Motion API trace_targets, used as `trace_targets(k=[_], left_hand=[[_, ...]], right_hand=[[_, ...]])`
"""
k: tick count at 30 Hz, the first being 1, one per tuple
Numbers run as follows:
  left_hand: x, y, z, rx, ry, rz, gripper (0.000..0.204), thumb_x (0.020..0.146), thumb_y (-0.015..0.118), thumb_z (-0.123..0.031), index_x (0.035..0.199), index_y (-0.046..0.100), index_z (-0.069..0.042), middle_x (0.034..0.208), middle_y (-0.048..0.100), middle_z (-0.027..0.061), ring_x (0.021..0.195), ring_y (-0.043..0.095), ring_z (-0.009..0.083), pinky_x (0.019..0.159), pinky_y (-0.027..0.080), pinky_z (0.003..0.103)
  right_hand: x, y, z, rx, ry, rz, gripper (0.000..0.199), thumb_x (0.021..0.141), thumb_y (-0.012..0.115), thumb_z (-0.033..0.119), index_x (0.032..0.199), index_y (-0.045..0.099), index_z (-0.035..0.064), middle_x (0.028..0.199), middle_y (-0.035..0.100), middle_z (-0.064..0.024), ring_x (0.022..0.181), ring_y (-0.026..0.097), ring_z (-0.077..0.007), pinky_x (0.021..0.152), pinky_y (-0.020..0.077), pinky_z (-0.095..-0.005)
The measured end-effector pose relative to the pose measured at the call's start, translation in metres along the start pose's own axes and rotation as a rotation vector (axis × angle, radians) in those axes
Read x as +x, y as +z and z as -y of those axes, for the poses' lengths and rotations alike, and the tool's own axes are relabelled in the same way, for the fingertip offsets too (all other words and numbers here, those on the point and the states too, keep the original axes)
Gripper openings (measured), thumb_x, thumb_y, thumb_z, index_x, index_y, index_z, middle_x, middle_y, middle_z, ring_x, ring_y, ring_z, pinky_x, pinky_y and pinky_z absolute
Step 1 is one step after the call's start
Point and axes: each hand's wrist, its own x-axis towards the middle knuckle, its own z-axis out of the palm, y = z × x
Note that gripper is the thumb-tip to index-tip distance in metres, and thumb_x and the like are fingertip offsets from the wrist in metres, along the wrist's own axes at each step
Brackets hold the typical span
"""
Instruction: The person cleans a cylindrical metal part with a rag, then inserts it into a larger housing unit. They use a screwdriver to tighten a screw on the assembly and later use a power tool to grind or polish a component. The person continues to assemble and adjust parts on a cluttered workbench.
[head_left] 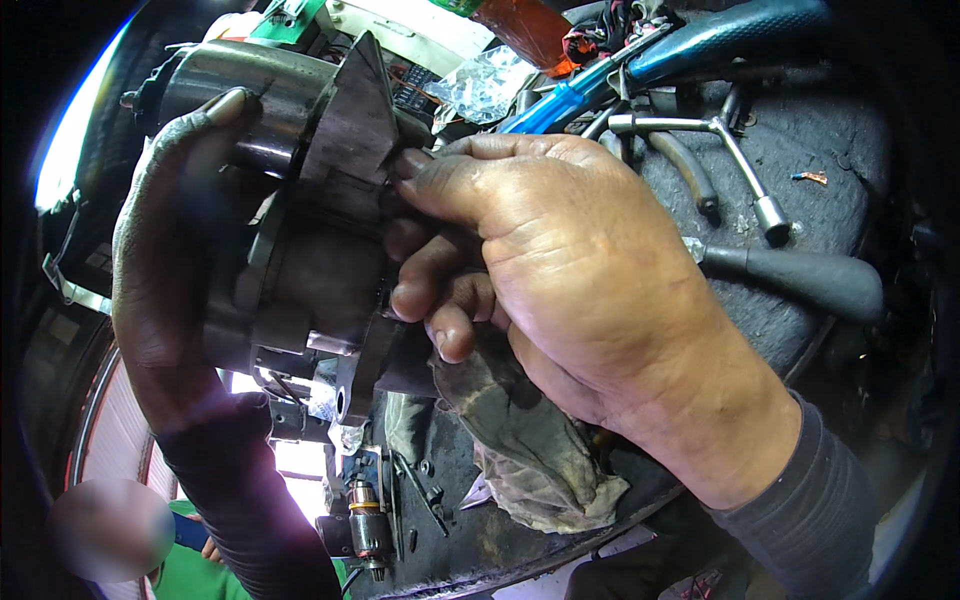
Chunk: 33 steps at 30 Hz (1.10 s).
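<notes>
Grease covers both hands in the head view. The left hand point(165, 270) wraps around a grimy metal motor housing point(300, 220), gripping its cylindrical body from the left and holding it up close to the camera, above the workbench point(800, 150). The right hand point(540, 270) comes in from the lower right, fingers point(430, 290) curled against the housing's flat flange; thumb and forefinger pinch at its edge, though what they clamp is too small to tell. A dirty rag point(530, 450) hangs beneath the right palm, draped over the bench edge. Behind the hands lie a blue-handled tool point(640, 60), a T-shaped socket wrench point(730, 150) and a black-handled tool point(800, 275). A small armature part point(365, 525) sits at the lower bench edge.
</notes>
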Motion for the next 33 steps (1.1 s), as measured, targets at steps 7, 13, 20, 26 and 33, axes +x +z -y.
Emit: trace_targets(k=[7, 13, 20, 26, 33], left_hand=[[-0.01, 0.029, -0.015, 0.043, -0.067, -0.164, 0.048, 0.09, 0.079, -0.018, 0.132, 0.061, -0.003, 0.111, 0.07, 0.008, 0.1, 0.069, 0.0195, 0.092, 0.054, 0.034], [-0.005, 0.031, -0.016, -0.099, -0.095, -0.134, 0.05, 0.09, 0.079, -0.013, 0.134, 0.059, -0.004, 0.111, 0.069, 0.009, 0.104, 0.068, 0.0195, 0.092, 0.055, 0.034], [0.001, 0.015, -0.009, -0.011, -0.001, 0.008, 0.058, 0.091, 0.077, -0.016, 0.143, 0.052, -0.007, 0.111, 0.068, 0.006, 0.1, 0.067, 0.0167, 0.088, 0.054, 0.032], [0.007, 0.01, -0.004, 0.004, 0.155, 0.096, 0.066, 0.089, 0.081, -0.019, 0.146, 0.049, -0.006, 0.107, 0.07, 0.0068, 0.099, 0.067, 0.0163, 0.089, 0.053, 0.033], [0.004, 0.011, -0.011, -0.05, 0.067, 0.077, 0.079, 0.084, 0.089, -0.023, 0.145, 0.046, 0.002, 0.099, 0.068, 0.0071, 0.09, 0.065, 0.0147, 0.081, 0.053, 0.029]], right_hand=[[-0.004, 0.009, 0.009, -0.035, 0.06, -0.107, 0.023, 0.101, 0.057, 0.011, 0.1, 0.064, -0.0111, 0.074, 0.066, -0.0145, 0.053, 0.064, -0.0189, 0.043, 0.05, -0.0301], [-0.008, 0.016, 0.012, 0.035, 0.171, -0.118, 0.022, 0.106, 0.058, 0.02, 0.104, 0.062, -0.0011, 0.088, 0.066, -0.0118, 0.064, 0.065, -0.0186, 0.046, 0.0467, -0.0287], [-0.011, 0.026, 0.005, 0.065, 0.118, -0.198, 0.019, 0.105, 0.055, 0.02, 0.099, 0.061, 0.002, 0.085, 0.064, -0.0087, 0.062, 0.064, -0.0173, 0.049, 0.0476, -0.0314], [-0.009, 0.027, 0.005, 0.125, 0.15, -0.175, 0.02, 0.106, 0.054, 0.021, 0.104, 0.06, 0.0024, 0.085, 0.064, -0.0085, 0.062, 0.064, -0.0179, 0.048, 0.048, -0.0332], [-0.009, 0.025, 0.003, 0.163, 0.135, -0.14, 0.022, 0.107, 0.053, 0.022, 0.107, 0.063, 0.0025, 0.084, 0.066, -0.0091, 0.064, 0.066, -0.0181, 0.055, 0.0542, -0.0341]])
